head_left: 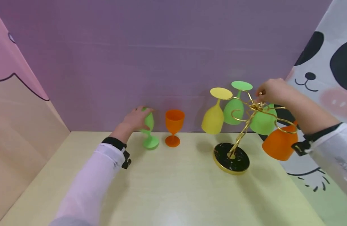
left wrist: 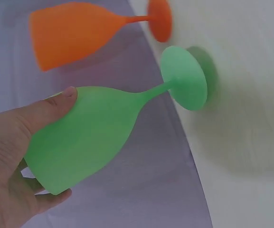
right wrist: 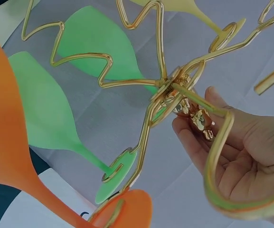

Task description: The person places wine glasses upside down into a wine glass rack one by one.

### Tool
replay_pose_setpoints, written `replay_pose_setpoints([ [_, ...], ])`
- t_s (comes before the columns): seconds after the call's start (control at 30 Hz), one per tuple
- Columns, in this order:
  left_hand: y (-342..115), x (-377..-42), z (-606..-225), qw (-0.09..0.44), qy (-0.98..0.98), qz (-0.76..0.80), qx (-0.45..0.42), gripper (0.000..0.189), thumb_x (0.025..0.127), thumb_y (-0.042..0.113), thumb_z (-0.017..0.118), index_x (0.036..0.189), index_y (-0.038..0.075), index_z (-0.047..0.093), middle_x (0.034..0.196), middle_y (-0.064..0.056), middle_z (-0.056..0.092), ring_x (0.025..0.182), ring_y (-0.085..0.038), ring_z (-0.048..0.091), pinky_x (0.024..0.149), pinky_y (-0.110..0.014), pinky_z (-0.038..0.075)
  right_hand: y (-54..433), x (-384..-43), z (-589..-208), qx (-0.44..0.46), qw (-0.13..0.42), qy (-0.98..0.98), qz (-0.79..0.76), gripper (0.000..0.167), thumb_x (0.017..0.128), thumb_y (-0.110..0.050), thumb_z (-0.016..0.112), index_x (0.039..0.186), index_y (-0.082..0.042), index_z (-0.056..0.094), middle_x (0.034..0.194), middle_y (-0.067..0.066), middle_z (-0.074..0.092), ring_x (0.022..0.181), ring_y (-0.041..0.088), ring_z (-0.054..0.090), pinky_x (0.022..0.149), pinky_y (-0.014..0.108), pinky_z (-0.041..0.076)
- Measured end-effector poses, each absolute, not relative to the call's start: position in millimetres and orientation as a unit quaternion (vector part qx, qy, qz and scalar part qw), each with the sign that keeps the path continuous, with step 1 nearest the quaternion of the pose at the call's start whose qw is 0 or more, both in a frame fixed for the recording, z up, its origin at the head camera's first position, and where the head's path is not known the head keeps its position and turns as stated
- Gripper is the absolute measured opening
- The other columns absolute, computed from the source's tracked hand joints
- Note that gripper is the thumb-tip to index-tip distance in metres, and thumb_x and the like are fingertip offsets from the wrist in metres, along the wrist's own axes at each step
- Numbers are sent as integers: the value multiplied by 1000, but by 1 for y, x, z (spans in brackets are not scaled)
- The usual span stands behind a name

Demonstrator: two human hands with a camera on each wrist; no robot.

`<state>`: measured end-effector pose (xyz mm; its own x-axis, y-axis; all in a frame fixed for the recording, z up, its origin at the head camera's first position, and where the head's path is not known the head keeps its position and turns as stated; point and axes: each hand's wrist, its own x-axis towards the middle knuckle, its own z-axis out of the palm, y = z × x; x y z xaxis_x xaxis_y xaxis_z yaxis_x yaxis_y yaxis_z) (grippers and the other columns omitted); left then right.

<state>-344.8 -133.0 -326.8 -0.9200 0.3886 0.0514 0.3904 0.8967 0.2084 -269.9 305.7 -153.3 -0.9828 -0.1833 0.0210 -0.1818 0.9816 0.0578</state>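
In the head view my left hand (head_left: 135, 119) grips a green goblet (head_left: 151, 142) round its bowl from the left. The left wrist view shows the thumb along one side of that bowl and fingers behind it. Whether the foot touches the table I cannot tell. An orange goblet (head_left: 174, 121) stands upright just right of it. On the right, my right hand (head_left: 275, 91) holds the top knob (right wrist: 201, 121) of a gold goblet rack (head_left: 241, 135), which leans. Hanging upside down from its hooks are a yellow goblet (head_left: 213, 121), two green goblets (head_left: 233, 111) and another orange goblet (head_left: 280, 144).
The rack's round black base (head_left: 231, 157) with a gold rim is on the pale table (head_left: 173, 188). A purple backdrop (head_left: 173, 69) rises behind the table's far edge. At the right is a panda-printed sheet (head_left: 314, 100), at the left a pink and beige one (head_left: 18, 103).
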Motion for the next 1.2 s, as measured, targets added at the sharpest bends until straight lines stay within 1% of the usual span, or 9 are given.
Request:
replay_pose_setpoints([
  [0.27,-166,-329,-323,43,-967,-179,-176,84,78,28,81,148,19,36,154,-23,26,136,-50,30,103,-68,35,304,-271,-154,92,13,-995,-29,32,90,-20,68,106,8,68,99,25,69,85,34,60,85,56,44],
  [0.53,-186,-308,-307,76,-960,-224,-149,85,77,28,81,148,20,35,155,-23,24,138,-50,27,101,-69,36,312,-270,-154,107,13,-994,-27,37,90,-22,69,109,9,66,100,27,68,87,35,62,82,54,48],
  [0.6,-188,-303,-302,91,-959,-224,-148,85,77,30,81,148,22,35,155,-22,24,137,-49,28,99,-69,37,316,-269,-155,105,11,-994,-24,43,91,-26,67,114,10,63,105,29,66,91,40,62,83,56,48],
  [0.7,-190,-296,-293,115,-954,-233,-146,85,76,31,82,147,22,36,154,-20,26,135,-50,32,97,-68,39,319,-265,-154,83,3,-997,-7,60,94,-39,61,129,10,51,119,36,58,100,48,58,86,61,46],
  [0.8,-192,-287,-285,133,-946,-259,-141,84,77,31,82,147,22,37,154,-18,27,134,-49,33,97,-68,40,316,-260,-151,61,5,-998,16,78,95,-54,50,142,7,35,134,39,44,113,54,49,92,68,41],
  [0.9,-193,-281,-282,150,-937,-284,-138,82,77,31,81,146,22,38,154,-15,28,136,-45,32,99,-66,39,308,-254,-146,64,24,-997,35,87,94,-60,45,148,4,25,144,38,33,125,56,38,100,73,30],
  [1.03,-193,-275,-282,169,-924,-316,-132,81,77,32,82,146,23,39,154,-12,30,137,-41,32,102,-64,37,290,-242,-140,81,46,-994,63,89,94,-58,49,154,-2,14,153,34,19,136,56,22,105,74,19],
  [1.07,-192,-273,-283,173,-921,-325,-128,81,77,32,82,146,24,39,154,-11,30,138,-41,32,102,-64,37,284,-239,-140,87,50,-992,71,90,93,-57,51,154,-4,12,155,32,16,138,55,19,106,73,20],
  [1.2,-189,-264,-287,191,-906,-361,-112,83,77,35,81,147,25,38,156,-11,29,140,-39,30,105,-66,33,263,-225,-143,131,70,-983,105,90,92,-49,59,155,-7,10,158,27,12,143,49,12,111,70,15],
])
